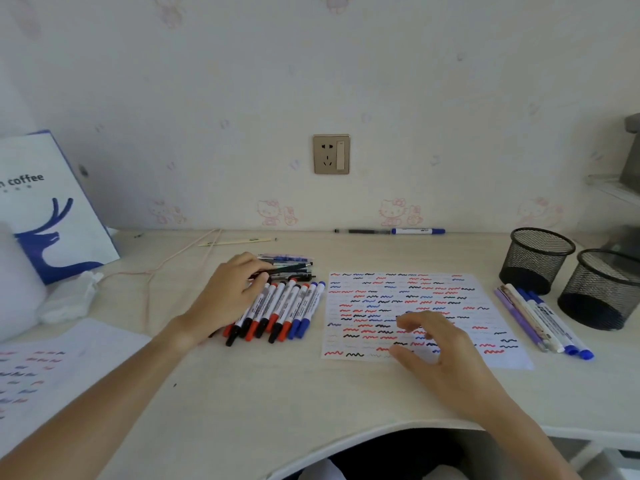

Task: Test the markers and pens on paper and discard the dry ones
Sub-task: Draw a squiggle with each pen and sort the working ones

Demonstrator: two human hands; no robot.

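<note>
A white test paper (485, 362) covered in red, blue and black squiggles lies on the desk right of centre. My right hand (438, 346) hovers over its lower part with fingers loosely spread and holds nothing. Left of the paper lies a row of several whiteboard markers (281, 311) with red, black and blue caps. Behind them is a small pile of thin pens (292, 260). My left hand (227, 296) reaches onto that pile, and its thumb and fingers pinch a dark pen (291, 269). Several more pens and blue-capped markers (543, 318) lie right of the paper.
Two black mesh pen cups (535, 258) (602, 289) stand at the right. A pen and a blue marker (391, 231) lie by the wall. A blue-and-white paper bag (45, 209), a crumpled tissue (69, 299), a pink cord (166, 268) and a second scribbled sheet (52, 368) occupy the left.
</note>
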